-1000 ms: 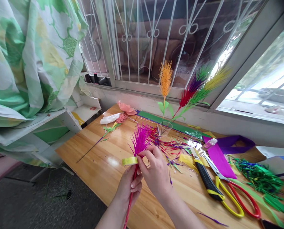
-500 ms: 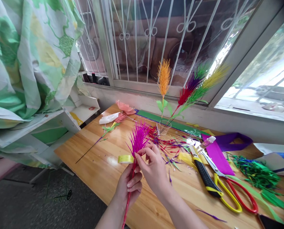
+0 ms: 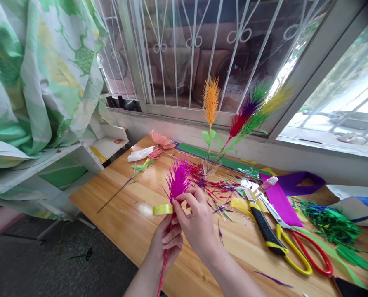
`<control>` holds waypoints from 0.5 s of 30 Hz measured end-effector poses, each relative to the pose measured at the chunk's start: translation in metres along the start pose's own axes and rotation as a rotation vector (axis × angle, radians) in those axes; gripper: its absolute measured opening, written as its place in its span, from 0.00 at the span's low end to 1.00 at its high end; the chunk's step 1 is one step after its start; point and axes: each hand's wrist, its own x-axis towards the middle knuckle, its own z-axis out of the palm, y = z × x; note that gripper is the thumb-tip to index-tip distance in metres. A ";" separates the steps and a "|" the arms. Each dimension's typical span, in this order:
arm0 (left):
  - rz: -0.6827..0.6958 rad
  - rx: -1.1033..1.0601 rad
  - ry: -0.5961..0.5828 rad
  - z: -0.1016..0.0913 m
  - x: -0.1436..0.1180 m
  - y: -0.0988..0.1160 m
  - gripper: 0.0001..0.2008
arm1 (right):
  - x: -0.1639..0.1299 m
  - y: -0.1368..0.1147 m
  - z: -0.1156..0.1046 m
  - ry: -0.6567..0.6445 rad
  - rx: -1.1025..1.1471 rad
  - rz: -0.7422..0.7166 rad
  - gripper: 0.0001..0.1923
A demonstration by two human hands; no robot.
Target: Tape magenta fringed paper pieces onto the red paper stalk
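A magenta paper flower (image 3: 178, 180) with a spiky, bristling head stands tilted above the table in the head view. My left hand (image 3: 168, 241) is closed round its red wrapped stem (image 3: 163, 268), below the head. Thumb and fingertips of my right hand (image 3: 196, 220) pinch the base of the head, just above the left hand; whether they also hold a strip there is too small to tell. Immediately left of the fingertips is a roll of yellow tape (image 3: 161, 210).
A cup (image 3: 213, 166) holds an orange flower (image 3: 211, 101) and multicoloured ones by the window. A pink flower (image 3: 154, 153) lies at the back left. A utility knife (image 3: 264, 227), scissors (image 3: 310, 247), paper strips (image 3: 281, 200) and green shreds (image 3: 329, 222) lie on the right.
Both hands and the flower stay almost in place; the right fingertips are still pinching the base of the head. The whole view has shifted very slightly.
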 end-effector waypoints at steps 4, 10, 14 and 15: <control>0.003 0.018 -0.007 -0.001 0.000 0.001 0.06 | -0.001 0.000 0.001 0.026 -0.011 -0.034 0.04; 0.006 0.032 0.003 0.000 0.000 0.000 0.05 | -0.002 0.000 0.003 0.079 -0.059 -0.108 0.04; 0.017 0.034 0.004 0.002 0.000 -0.002 0.05 | -0.005 0.002 0.004 0.112 -0.101 -0.106 0.04; 0.021 0.039 0.003 0.002 0.000 -0.002 0.06 | -0.007 0.003 0.004 0.115 -0.096 -0.094 0.04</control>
